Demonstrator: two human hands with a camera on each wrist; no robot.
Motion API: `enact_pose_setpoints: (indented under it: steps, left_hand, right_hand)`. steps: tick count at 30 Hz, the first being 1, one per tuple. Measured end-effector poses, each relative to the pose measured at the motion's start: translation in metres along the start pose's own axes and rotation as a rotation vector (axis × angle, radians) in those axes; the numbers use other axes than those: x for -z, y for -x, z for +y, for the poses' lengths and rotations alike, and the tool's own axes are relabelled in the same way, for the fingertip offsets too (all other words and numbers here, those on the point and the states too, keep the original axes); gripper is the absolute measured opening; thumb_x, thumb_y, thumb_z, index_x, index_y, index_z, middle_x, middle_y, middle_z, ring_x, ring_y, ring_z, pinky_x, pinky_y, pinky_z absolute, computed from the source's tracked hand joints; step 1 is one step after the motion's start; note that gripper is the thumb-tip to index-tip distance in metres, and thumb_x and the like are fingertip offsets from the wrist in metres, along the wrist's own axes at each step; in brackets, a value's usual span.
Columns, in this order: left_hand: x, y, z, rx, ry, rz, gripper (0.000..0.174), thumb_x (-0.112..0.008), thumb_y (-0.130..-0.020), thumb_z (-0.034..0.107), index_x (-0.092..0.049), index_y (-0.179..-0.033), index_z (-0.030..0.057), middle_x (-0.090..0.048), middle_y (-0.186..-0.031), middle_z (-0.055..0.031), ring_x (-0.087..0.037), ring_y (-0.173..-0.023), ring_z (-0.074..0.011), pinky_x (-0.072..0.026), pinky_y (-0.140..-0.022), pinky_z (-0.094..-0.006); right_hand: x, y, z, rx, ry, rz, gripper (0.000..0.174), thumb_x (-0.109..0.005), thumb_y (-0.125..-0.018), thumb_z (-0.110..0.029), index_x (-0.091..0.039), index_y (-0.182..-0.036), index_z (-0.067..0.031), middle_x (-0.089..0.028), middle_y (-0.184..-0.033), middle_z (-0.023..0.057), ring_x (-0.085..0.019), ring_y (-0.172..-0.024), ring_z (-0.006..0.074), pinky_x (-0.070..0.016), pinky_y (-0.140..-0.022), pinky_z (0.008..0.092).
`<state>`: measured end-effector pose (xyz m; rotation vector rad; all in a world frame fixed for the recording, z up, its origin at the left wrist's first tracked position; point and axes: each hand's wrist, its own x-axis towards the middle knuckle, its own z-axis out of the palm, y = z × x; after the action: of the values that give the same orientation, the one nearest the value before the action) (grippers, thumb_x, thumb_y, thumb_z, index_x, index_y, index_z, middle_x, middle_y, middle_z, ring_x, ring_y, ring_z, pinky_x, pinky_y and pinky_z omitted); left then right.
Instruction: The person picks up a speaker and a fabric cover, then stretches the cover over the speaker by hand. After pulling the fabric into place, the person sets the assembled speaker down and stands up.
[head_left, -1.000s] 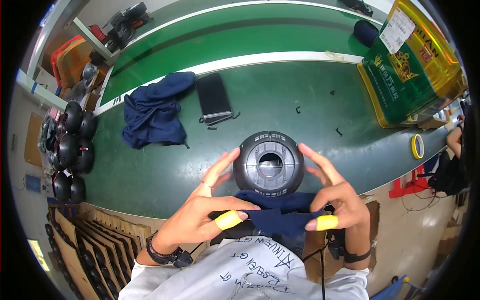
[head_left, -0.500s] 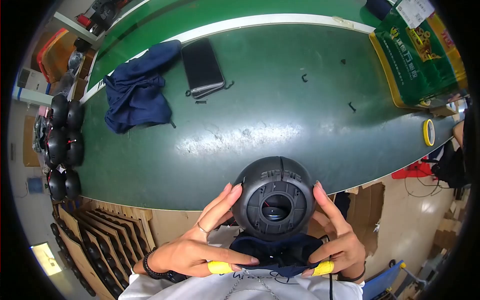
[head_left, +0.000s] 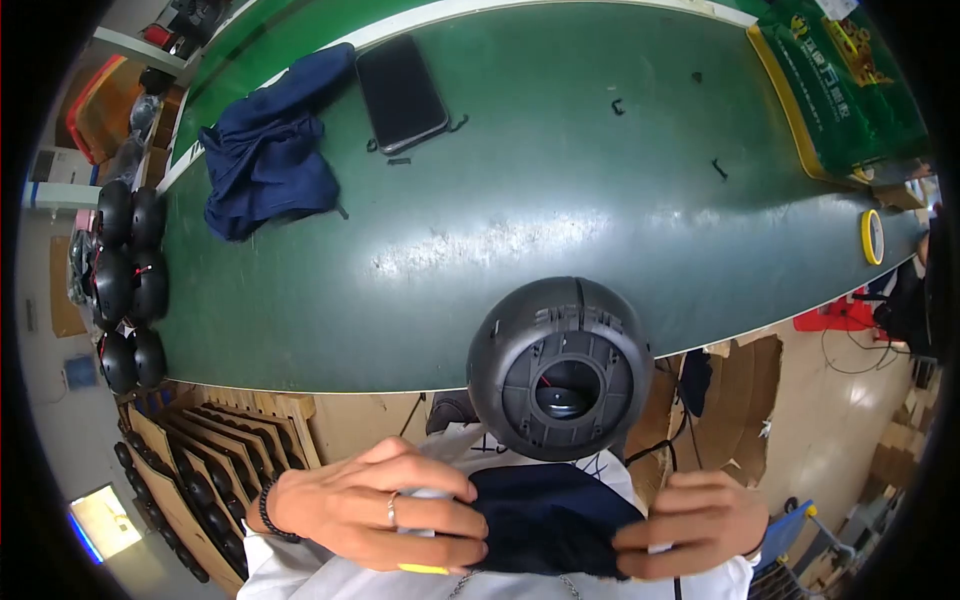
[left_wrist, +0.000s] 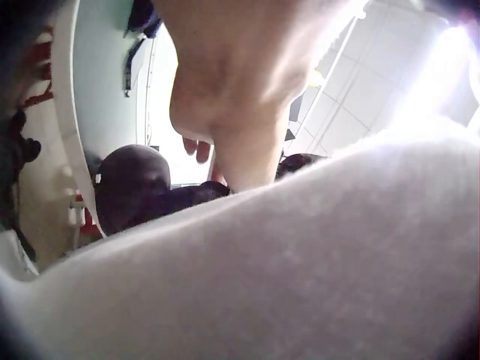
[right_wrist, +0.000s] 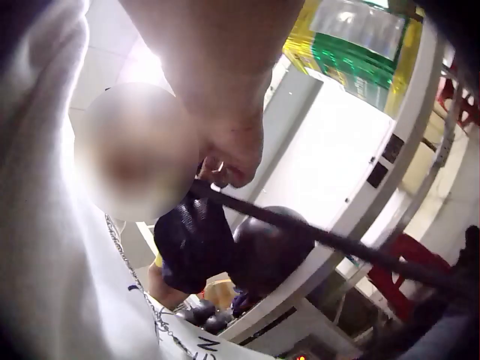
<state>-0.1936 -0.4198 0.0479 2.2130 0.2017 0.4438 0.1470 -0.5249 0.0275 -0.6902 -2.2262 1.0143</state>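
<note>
In the head view a dark blue cloth (head_left: 550,515) is stretched in front of the chest between the two hands. My left hand (head_left: 400,510), wearing a ring, grips its left edge with curled fingers; my right hand (head_left: 700,525) grips its right edge. Yellow tape shows at the left thumb. Just beyond the cloth is a round black plastic housing (head_left: 515,330), overlapping the table's near edge in this view. A round opening in its ribbed face shows a shiny dark part and a bit of red wire. In the right wrist view the cloth (right_wrist: 191,247) lies against the housing (right_wrist: 277,244).
A crumpled navy cloth (head_left: 265,165) and a phone (head_left: 402,95) lie on the green table (head_left: 300,310). Small black bits lie farther right, before a green-and-yellow tin (head_left: 850,100) and a yellow tape roll (head_left: 872,237). Black round housings (head_left: 115,275) are stacked at left.
The housing came from the tabletop towards the body. Both hands have left its sides and drawn back to the chest, fingers now curled over the cloth. The head view has tilted down.
</note>
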Motion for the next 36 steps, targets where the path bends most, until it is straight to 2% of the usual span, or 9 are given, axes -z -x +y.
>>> enact_pose_setpoints:
  steps: [2,5,9,10,15,22,29,32,36]
  left_hand:
    - [0.002,-0.003,0.001,0.129,-0.036,-0.248,0.016,-0.079,-0.088,0.03,-0.077,-0.095,0.016,-0.072,-0.117,0.0016,-0.06,-0.112,-0.022,-0.0425,-0.083,-0.0322]
    - [-0.008,0.0,-0.001,0.241,-0.05,-0.301,0.019,-0.076,-0.091,0.03,-0.072,-0.095,0.0119,-0.068,-0.126,-0.006,-0.058,-0.113,-0.0282,-0.0463,-0.088,-0.0373]
    - [-0.018,-0.002,-0.01,0.312,-0.105,-0.336,0.023,-0.073,-0.093,0.031,-0.07,-0.098,0.009,-0.065,-0.128,-0.0137,-0.053,-0.112,-0.0311,-0.0478,-0.092,-0.041]
    - [-0.022,-0.002,-0.015,0.332,-0.12,-0.329,0.023,-0.072,-0.094,0.031,-0.068,-0.097,0.0086,-0.064,-0.128,-0.0156,-0.049,-0.113,-0.0305,-0.0485,-0.092,-0.0409]
    - [-0.03,0.003,-0.036,0.327,-0.151,-0.108,0.021,-0.076,-0.087,0.014,-0.074,-0.108,0.0095,-0.068,-0.113,0.0026,-0.056,-0.087,-0.0201,-0.0533,-0.069,-0.0321]
    - [-0.048,0.008,-0.044,0.276,-0.113,0.099,0.02,-0.081,-0.082,0.018,-0.077,-0.101,0.0111,-0.067,-0.098,0.0,-0.058,-0.084,-0.0205,-0.0525,-0.069,-0.0314]
    - [-0.056,0.012,-0.039,0.236,-0.129,0.21,0.021,-0.084,-0.079,0.018,-0.077,-0.096,0.0085,-0.063,-0.093,0.0005,-0.057,-0.082,-0.0191,-0.0495,-0.069,-0.0314]
    - [-0.053,0.024,-0.046,0.23,-0.111,0.168,0.017,-0.082,-0.081,0.015,-0.077,-0.096,0.0085,-0.062,-0.092,0.0003,-0.056,-0.083,-0.0188,-0.0492,-0.068,-0.0316]
    - [-0.047,0.015,-0.045,0.239,-0.207,0.084,0.012,-0.078,-0.086,0.012,-0.075,-0.097,0.0089,-0.061,-0.093,-0.0005,-0.056,-0.085,-0.0196,-0.05,-0.069,-0.0319]
  right_hand:
    - [-0.003,0.0,-0.003,-0.082,0.072,-0.128,0.02,-0.081,-0.081,-0.035,-0.075,-0.088,-0.0171,-0.073,-0.105,0.001,-0.057,-0.063,0.0123,-0.0425,-0.053,0.0254]
    - [-0.005,-0.005,-0.001,-0.426,0.078,-0.268,0.023,-0.073,-0.091,-0.031,-0.064,-0.104,-0.0146,-0.069,-0.12,0.0127,-0.074,-0.074,0.028,-0.0619,-0.064,0.0354]
    - [-0.01,-0.021,0.005,-0.582,0.104,-0.313,0.024,-0.071,-0.095,-0.032,-0.064,-0.105,-0.0124,-0.066,-0.114,0.0142,-0.072,-0.074,0.0324,-0.0609,-0.065,0.0379]
    - [-0.016,-0.018,0.011,-0.581,0.107,-0.311,0.024,-0.071,-0.095,-0.032,-0.064,-0.105,-0.0124,-0.066,-0.114,0.0142,-0.072,-0.074,0.0324,-0.0609,-0.065,0.0379]
    - [-0.036,-0.005,0.032,-0.47,0.11,-0.033,0.021,-0.076,-0.09,-0.02,-0.069,-0.107,-0.0112,-0.06,-0.093,0.0088,-0.068,-0.076,0.0275,-0.0586,-0.072,0.0406]
    - [-0.043,0.001,0.029,-0.431,-0.061,0.336,0.032,-0.084,-0.08,-0.008,-0.073,-0.111,-0.0063,-0.073,-0.1,0.0081,-0.073,-0.083,0.0238,-0.0594,-0.07,0.0333]
    - [-0.036,0.002,0.023,-0.516,0.016,0.283,0.035,-0.081,-0.077,-0.006,-0.073,-0.111,-0.0073,-0.074,-0.099,0.006,-0.073,-0.077,0.0246,-0.0596,-0.067,0.0329]
    - [-0.035,0.005,0.024,-0.61,0.19,0.086,0.035,-0.079,-0.076,-0.006,-0.075,-0.11,-0.01,-0.073,-0.098,0.0048,-0.072,-0.076,0.0228,-0.0586,-0.065,0.0332]
    - [-0.032,-0.004,0.03,-0.449,0.188,0.175,0.035,-0.076,-0.076,-0.007,-0.076,-0.111,-0.0122,-0.068,-0.089,0.0015,-0.067,-0.07,0.019,-0.0557,-0.062,0.0306]
